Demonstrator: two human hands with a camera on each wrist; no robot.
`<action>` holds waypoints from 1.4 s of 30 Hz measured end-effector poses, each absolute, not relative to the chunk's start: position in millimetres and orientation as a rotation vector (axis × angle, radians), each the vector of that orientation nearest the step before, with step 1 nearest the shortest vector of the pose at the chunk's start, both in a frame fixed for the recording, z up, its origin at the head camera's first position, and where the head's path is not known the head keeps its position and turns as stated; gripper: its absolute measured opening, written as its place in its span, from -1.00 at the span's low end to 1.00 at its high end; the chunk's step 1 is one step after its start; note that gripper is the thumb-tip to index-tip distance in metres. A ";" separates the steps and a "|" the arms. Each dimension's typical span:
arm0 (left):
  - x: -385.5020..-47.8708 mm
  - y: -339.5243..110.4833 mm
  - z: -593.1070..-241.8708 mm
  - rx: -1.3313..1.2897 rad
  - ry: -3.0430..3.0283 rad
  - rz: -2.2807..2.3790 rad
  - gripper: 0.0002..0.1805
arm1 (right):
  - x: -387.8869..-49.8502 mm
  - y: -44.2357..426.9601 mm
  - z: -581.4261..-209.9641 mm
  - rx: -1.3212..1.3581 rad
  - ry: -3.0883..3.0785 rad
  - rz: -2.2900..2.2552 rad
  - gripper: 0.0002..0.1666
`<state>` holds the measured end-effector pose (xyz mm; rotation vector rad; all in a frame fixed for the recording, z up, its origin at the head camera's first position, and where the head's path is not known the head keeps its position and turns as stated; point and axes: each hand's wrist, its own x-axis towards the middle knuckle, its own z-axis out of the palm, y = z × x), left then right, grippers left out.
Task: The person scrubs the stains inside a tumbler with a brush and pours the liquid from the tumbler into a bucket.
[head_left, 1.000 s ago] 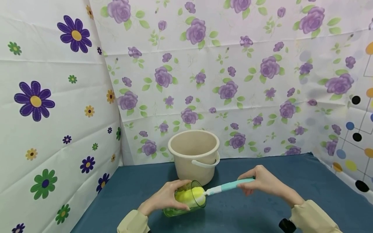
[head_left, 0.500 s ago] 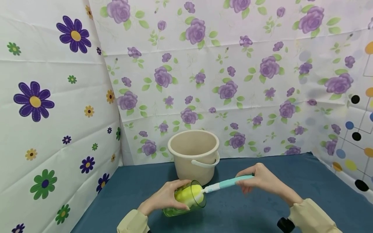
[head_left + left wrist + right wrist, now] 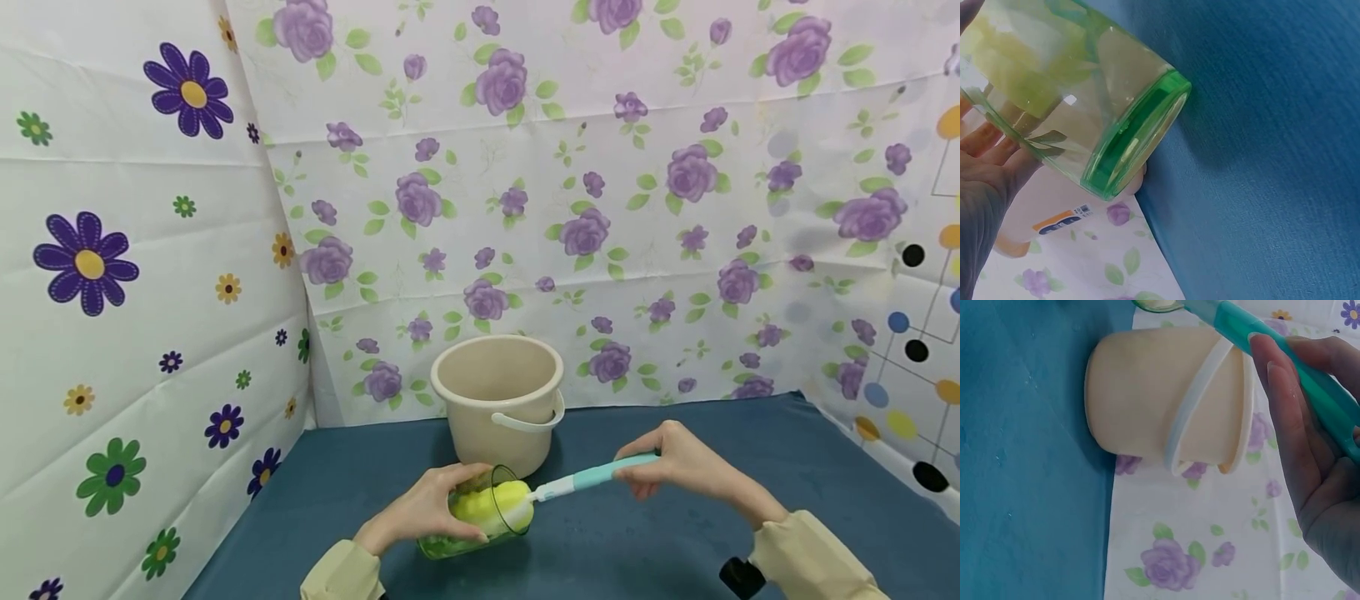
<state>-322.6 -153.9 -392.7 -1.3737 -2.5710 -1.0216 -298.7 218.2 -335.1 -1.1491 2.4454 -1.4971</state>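
Note:
In the head view my left hand (image 3: 429, 506) grips a clear green-tinted glass (image 3: 442, 546) tilted on its side, mouth to the right. A yellow sponge head (image 3: 517, 497) of a bottle brush sits in the glass, its end at the mouth. My right hand (image 3: 672, 465) pinches the brush's teal-and-white handle (image 3: 596, 476). In the left wrist view the glass's thick green base (image 3: 1138, 134) faces the blue cloth, and yellow shows through its wall. The right wrist view has the teal handle (image 3: 1304, 372) between thumb and fingers.
A beige bucket (image 3: 461, 417) with a white handle (image 3: 525, 426) stands just behind the glass. Blue cloth (image 3: 600, 554) covers the table. Floral sheets (image 3: 645, 250) hang at the back and sides.
My right hand first moves the brush slightly left into the glass, then back out to the right, so the sponge shows more at the mouth. The left hand and glass stay nearly still.

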 end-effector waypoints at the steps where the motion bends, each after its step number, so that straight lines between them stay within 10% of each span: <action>1: -322.7 -154.0 -392.4 -1.374 -2.574 -1.018 -0.18 | -299.0 217.6 -336.2 -1.139 2.441 -1.499 -0.75; 42: -320.8 -153.3 -391.4 -1.350 -2.606 -0.997 -0.16 | -299.5 210.7 -343.5 -1.061 2.393 -1.567 -0.78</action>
